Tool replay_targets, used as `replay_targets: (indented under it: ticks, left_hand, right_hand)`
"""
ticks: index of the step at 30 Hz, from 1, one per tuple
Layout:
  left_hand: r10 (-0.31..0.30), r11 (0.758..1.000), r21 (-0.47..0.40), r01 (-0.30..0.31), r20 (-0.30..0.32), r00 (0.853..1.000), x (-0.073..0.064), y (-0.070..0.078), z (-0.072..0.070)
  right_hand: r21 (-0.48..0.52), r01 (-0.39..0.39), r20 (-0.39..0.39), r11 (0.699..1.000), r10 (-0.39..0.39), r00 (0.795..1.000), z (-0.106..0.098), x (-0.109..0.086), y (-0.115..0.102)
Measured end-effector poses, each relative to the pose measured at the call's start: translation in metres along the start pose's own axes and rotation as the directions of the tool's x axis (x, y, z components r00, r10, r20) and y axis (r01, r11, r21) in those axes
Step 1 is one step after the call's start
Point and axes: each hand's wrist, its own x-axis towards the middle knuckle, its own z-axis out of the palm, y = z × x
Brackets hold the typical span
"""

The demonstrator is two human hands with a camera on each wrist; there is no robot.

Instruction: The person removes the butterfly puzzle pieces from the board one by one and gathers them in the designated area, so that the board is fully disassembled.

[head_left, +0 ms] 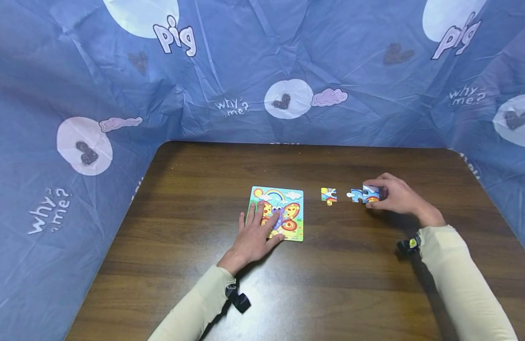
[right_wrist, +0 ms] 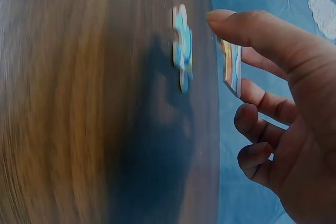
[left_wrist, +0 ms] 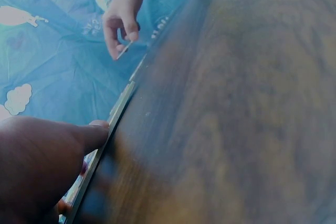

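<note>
A butterfly jigsaw puzzle (head_left: 293,209) lies flat in its tray on the table. My left hand (head_left: 256,237) rests across its left side with the fingers spread, covering part of the picture; the left wrist view shows the thumb (left_wrist: 94,135) along the tray's edge. My right hand (head_left: 399,196) pinches a puzzle piece (head_left: 370,194) between thumb and fingers. In the right wrist view this held piece (right_wrist: 232,69) is tilted and raised off the table. Just left of it lies a blue puzzle piece (head_left: 356,195). Another puzzle piece (head_left: 329,194), yellow and red, lies nearer the tray.
The brown wooden table (head_left: 330,284) ends at a far edge behind the pieces. A blue printed cloth (head_left: 245,57) hangs at the back and both sides. Dark straps with small boxes (head_left: 241,302) sit on both wrists.
</note>
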Motion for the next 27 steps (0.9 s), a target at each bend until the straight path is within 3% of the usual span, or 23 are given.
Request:
replay_targets:
  ticks: [15,27]
  left_hand:
    - [-0.005,1.000,-0.008,0.005,0.002,1.000,0.001,-0.001,0.003]
    - [-0.001,1.000,0.005,0.001,0.003,1.000,0.000,-0.001,0.002]
  right_hand:
    - [-0.035,-0.094,0.070,0.995,0.097,0.993,-0.006,-0.016,0.040]
    - [-0.015,-0.073,0.112,0.997,0.074,0.991,-0.006,-0.017,0.056]
